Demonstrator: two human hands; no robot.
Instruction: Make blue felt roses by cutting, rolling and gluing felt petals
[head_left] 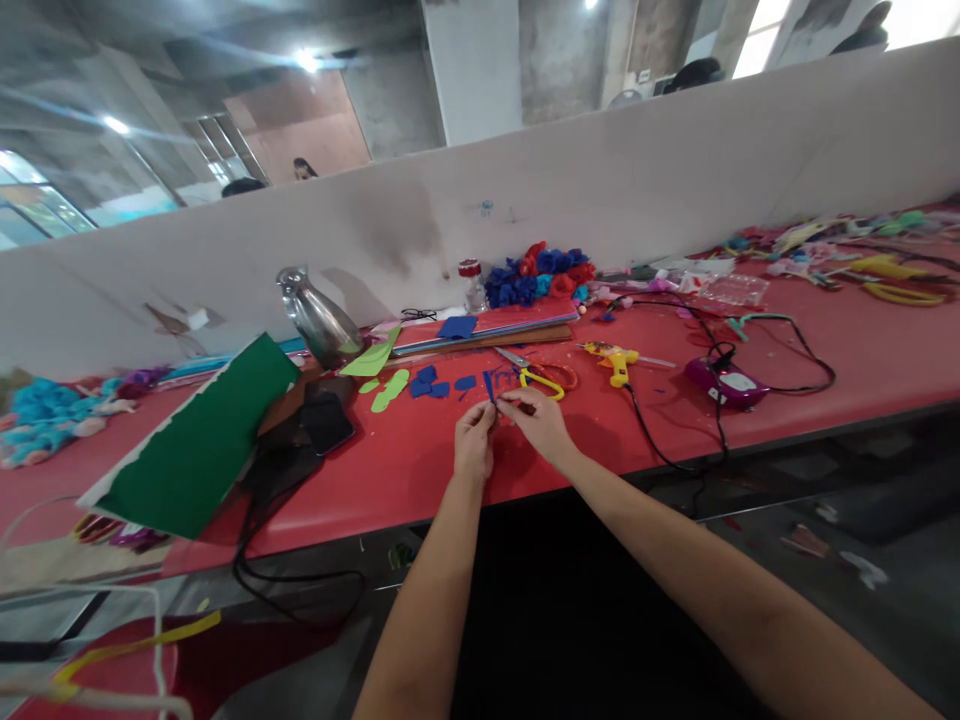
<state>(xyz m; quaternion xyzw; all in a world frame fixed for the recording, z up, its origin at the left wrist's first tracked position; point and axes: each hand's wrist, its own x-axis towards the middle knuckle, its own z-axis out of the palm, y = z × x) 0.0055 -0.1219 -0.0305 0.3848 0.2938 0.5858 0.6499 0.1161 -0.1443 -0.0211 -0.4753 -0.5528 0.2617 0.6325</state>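
Along the near right edge of the red table [420,485], the black cord [643,422] dips over the side; if my right forearm catches it, the tug could drag the yellow glue gun it feeds. Next come my hands, close together in the near middle: my left hand [474,442] pinches a narrow blue strip [490,386] that stands up from the fingertips, and my right hand [540,420] is drawn narrow at the strip's lower end, though I can't tell whether those fingers grip it or merely touch. The strip looks thin, so a hard pinch or uneven twist might crease or tear it. Just beyond, blue scraps [427,384] and green cut-outs [390,390] lie loose on the left, light enough for a sleeve or draught to scatter. The scissors [526,368] lie just past my right fingers, so a careless reach could meet the blades. Farther right, the glue gun [616,364] could burn me if it is hot, which I can't see. Farthest, the steel jug [319,318] could topple if the paper stack [487,335] gets shoved left.
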